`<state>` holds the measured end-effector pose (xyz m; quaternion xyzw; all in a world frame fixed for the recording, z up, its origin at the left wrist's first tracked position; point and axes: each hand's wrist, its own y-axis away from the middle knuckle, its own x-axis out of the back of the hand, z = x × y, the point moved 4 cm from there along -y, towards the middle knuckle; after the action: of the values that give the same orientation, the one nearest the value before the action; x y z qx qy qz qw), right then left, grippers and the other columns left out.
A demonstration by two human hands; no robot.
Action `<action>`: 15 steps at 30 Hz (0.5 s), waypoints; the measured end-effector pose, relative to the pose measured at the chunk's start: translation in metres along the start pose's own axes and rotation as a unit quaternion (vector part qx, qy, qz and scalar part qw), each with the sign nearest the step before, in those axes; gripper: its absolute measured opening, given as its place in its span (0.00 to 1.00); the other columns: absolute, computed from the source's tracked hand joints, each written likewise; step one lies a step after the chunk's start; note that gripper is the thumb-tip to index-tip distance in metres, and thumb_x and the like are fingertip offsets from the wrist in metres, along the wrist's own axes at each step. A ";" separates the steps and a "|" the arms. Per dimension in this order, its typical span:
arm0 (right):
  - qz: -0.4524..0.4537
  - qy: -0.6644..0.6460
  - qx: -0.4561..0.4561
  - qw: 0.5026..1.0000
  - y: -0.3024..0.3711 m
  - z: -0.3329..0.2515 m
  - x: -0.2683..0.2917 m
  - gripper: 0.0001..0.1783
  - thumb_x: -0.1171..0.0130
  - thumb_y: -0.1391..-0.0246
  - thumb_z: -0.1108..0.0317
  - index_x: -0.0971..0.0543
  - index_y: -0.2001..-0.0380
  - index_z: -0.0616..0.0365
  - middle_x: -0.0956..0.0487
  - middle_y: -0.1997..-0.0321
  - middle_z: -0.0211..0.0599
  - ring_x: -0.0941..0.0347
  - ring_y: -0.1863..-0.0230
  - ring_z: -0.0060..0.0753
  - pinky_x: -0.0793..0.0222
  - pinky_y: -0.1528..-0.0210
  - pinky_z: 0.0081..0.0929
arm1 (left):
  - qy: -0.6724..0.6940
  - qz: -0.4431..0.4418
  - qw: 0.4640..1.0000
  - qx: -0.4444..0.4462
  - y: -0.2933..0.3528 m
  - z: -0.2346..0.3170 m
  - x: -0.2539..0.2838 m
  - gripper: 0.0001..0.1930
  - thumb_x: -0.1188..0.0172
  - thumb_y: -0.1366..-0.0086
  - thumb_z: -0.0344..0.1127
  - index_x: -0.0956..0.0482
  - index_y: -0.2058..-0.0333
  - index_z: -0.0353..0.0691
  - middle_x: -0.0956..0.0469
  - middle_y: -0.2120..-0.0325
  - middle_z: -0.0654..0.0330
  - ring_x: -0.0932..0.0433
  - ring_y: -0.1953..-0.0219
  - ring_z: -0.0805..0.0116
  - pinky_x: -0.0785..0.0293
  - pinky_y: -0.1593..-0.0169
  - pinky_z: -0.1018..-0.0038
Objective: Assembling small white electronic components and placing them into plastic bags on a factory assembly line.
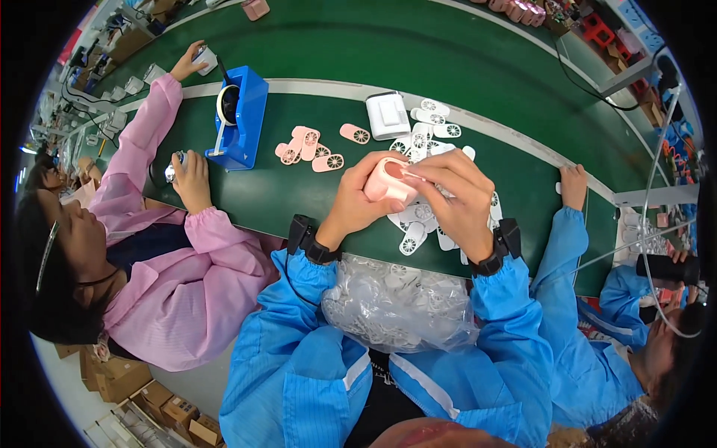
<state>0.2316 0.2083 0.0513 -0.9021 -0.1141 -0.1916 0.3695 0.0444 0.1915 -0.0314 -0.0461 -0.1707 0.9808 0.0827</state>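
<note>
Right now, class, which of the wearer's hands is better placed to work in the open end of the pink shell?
Probably the right: the right hand is at the open end of the pink shell, while the left hand is wrapped around its side, holding it.

Green worktable [280,196], grey floor [191,379], possibly a rack [112,430] at lower left.

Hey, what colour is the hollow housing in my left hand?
The housing in your left hand is pale pink; the head view shows it.
</note>
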 end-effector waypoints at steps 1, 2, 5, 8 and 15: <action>-0.021 0.027 0.038 0.999 0.001 0.003 0.002 0.17 0.26 0.51 0.79 0.10 0.55 0.59 0.14 0.57 0.39 0.21 0.61 0.33 0.25 0.62 0.28 | -0.003 0.001 1.000 0.005 -0.002 -0.005 0.001 0.37 0.16 0.48 0.36 0.22 0.40 0.37 0.16 0.48 0.59 0.18 0.47 0.70 0.21 0.43 0.70; -0.042 0.055 0.075 0.995 0.002 0.005 0.000 0.20 0.25 0.53 0.79 0.10 0.54 0.58 0.14 0.55 0.39 0.21 0.61 0.35 0.25 0.62 0.29 | -0.003 -0.001 1.000 0.007 -0.004 -0.009 0.001 0.38 0.15 0.48 0.37 0.22 0.40 0.37 0.16 0.48 0.58 0.18 0.48 0.69 0.21 0.43 0.70; -0.040 0.101 0.078 0.991 0.011 0.004 -0.003 0.22 0.25 0.55 0.79 0.10 0.53 0.57 0.14 0.53 0.39 0.21 0.58 0.38 0.23 0.61 0.30 | -0.001 -0.007 1.000 0.014 -0.007 -0.020 0.000 0.39 0.14 0.50 0.38 0.22 0.41 0.37 0.15 0.48 0.57 0.17 0.48 0.68 0.20 0.43 0.70; -0.052 0.137 0.077 0.986 0.015 0.006 0.001 0.24 0.25 0.55 0.80 0.10 0.51 0.56 0.15 0.51 0.40 0.21 0.56 0.40 0.21 0.60 0.32 | -0.029 -0.010 1.000 0.002 -0.010 -0.024 -0.001 0.40 0.14 0.51 0.39 0.22 0.40 0.37 0.15 0.48 0.57 0.16 0.48 0.68 0.19 0.43 0.69; -0.065 0.077 0.016 0.995 0.032 0.016 0.002 0.23 0.26 0.50 0.81 0.10 0.49 0.54 0.17 0.48 0.41 0.21 0.52 0.41 0.18 0.56 0.32 | 0.005 -0.008 1.000 -0.018 -0.007 -0.035 -0.006 0.39 0.14 0.50 0.38 0.22 0.40 0.36 0.16 0.47 0.55 0.16 0.46 0.66 0.20 0.42 0.69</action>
<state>0.2491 0.1974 0.0217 -0.8695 -0.1469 -0.2819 0.3781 0.0552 0.2088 -0.0612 -0.0515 -0.1881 0.9766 0.0909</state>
